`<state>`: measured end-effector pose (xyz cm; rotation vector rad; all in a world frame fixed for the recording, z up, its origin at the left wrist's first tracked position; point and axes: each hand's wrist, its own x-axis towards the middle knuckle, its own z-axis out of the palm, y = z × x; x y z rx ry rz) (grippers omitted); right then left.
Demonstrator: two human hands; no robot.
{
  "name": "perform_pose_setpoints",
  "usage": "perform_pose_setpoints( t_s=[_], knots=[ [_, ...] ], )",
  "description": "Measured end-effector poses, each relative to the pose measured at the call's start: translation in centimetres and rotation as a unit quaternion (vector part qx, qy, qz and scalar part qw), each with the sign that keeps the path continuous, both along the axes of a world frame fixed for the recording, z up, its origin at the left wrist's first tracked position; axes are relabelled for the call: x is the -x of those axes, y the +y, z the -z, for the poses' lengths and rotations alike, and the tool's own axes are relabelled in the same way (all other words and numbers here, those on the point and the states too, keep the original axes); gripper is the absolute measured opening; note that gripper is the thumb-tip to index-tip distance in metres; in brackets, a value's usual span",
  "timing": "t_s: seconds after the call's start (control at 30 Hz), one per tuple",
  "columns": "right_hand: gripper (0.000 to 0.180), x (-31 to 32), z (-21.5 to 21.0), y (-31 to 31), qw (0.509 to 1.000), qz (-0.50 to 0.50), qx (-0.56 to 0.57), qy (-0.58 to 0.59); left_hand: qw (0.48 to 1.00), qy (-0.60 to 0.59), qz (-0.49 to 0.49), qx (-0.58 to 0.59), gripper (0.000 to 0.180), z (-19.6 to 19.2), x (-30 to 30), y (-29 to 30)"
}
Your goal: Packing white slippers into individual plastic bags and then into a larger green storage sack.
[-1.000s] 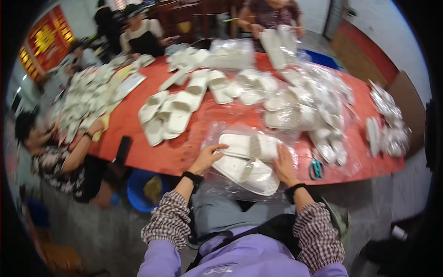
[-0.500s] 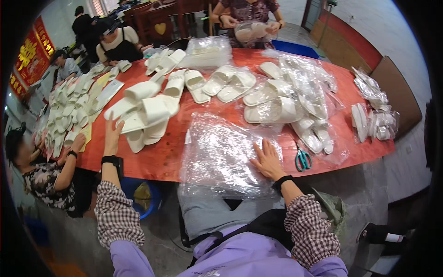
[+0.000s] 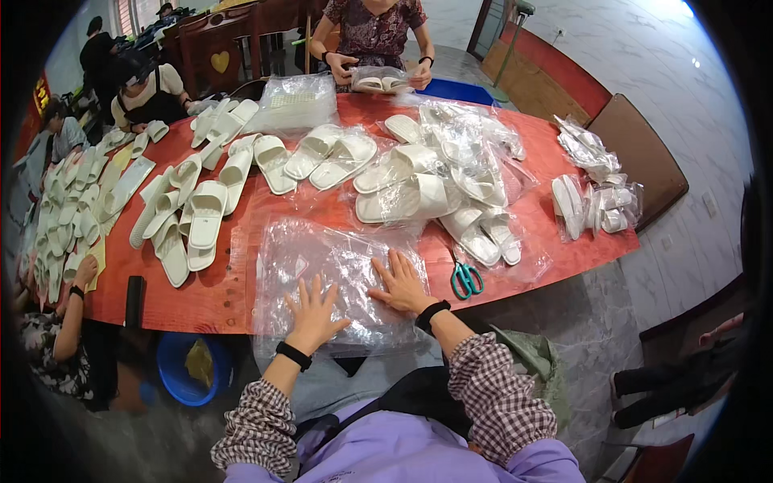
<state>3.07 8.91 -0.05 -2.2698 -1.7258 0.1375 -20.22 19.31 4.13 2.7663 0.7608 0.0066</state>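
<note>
Both hands flat, fingers spread: left hand and right hand press the plastic bags, left of the scissors.

Packing workshop; red table heaped with white slippers; plastic bags; several workers seated.

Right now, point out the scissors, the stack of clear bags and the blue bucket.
scissors [image 3: 466, 278]: head view, on the teal handles.
stack of clear bags [image 3: 322, 258]: head view, on its bare top sheet.
blue bucket [image 3: 173, 378]: head view, on its rim.
</note>
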Motion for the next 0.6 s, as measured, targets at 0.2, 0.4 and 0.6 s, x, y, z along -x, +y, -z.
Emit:
perform_pose_setpoints(
  t_s=[0.2, 0.4, 0.6],
  knots=[
    [0.03, -6.3, -9.8, 2.0, 0.997, 0.053, 0.004, 0.057, 0.999, -0.003, -0.028, 0.018, 0.094, 0.9, 0.7, 0.1],
    [0.03, -12.0, -11.3, 3.7, 0.967, -0.027, -0.053, -0.249, 0.998, -0.004, -0.053, 0.016, 0.085, 0.1, 0.4, -0.4],
    [0.018, -16.1, -12.7, 5.7, 0.955, -0.053, 0.057, -0.288, 0.996, -0.066, -0.043, -0.052, 0.08, 1.5, 0.1, -1.2]
  ],
)
